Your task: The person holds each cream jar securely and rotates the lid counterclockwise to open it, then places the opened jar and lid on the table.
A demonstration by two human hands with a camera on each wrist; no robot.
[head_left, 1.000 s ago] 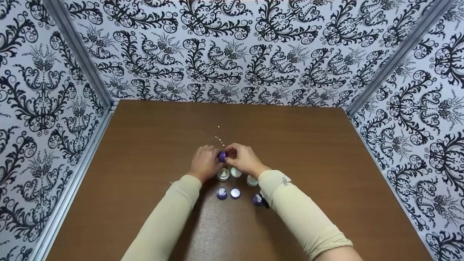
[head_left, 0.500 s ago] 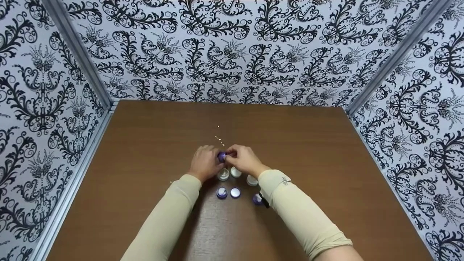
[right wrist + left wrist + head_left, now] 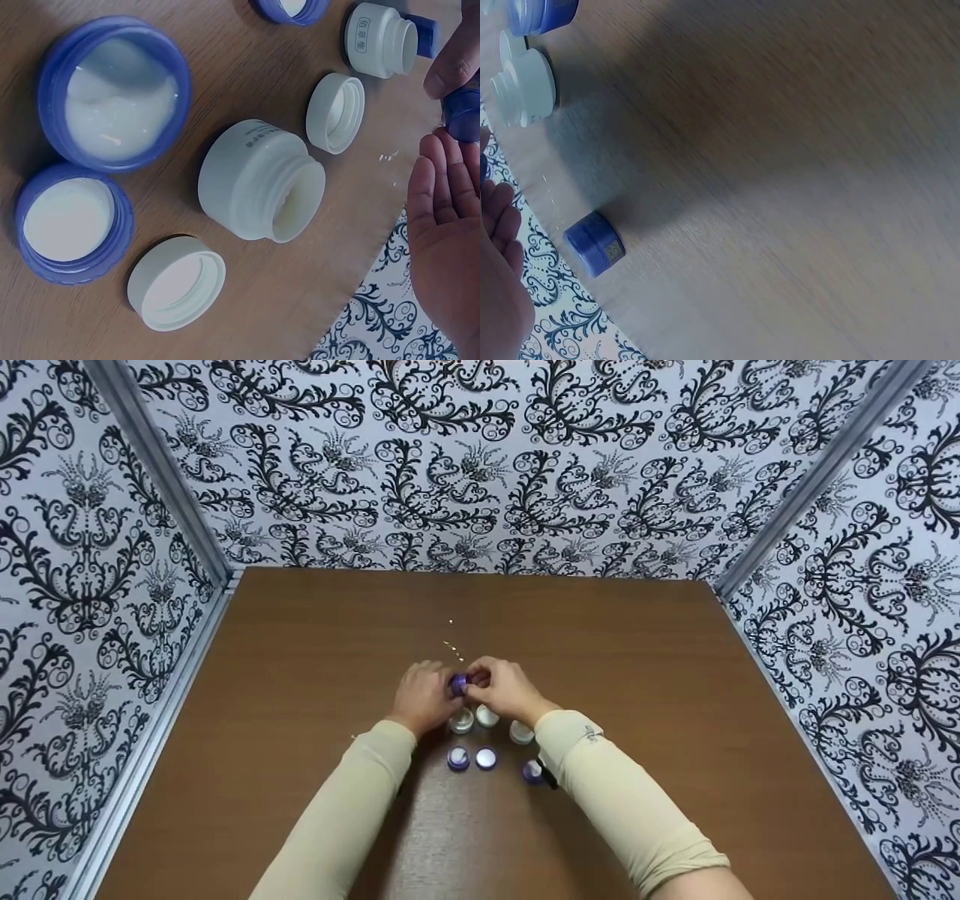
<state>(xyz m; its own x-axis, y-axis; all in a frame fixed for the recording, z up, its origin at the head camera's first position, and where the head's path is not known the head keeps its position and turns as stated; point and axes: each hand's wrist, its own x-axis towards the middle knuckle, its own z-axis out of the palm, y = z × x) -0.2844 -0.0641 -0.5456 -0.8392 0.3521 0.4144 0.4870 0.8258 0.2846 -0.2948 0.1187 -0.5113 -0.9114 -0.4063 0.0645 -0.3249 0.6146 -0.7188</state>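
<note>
Between my two hands is a small purple jar (image 3: 459,684), raised off the wooden table. My left hand (image 3: 426,696) grips it from the left. From the other side, the thumb and fingers of my right hand (image 3: 506,690) pinch it; whether they hold its lid or body cannot be told. Below the hands stand white jars, one open white jar (image 3: 262,180) lying nearest the right wrist camera. White lids (image 3: 176,283) lie beside it. An open purple jar (image 3: 120,105) filled with white cream touches a purple lid (image 3: 69,219). Near my left hand sits a closed purple jar (image 3: 596,244).
The brown wooden table (image 3: 637,645) is bordered by white walls with black scroll-patterned paper (image 3: 480,472). Several tiny light flecks (image 3: 453,648) lie on the table beyond the hands. More white and purple jars sit close under the wrists, partly covered by the right sleeve.
My right fingers shift slightly at the purple jar, while both arms stay almost still. The jars and lids on the table have not moved.
</note>
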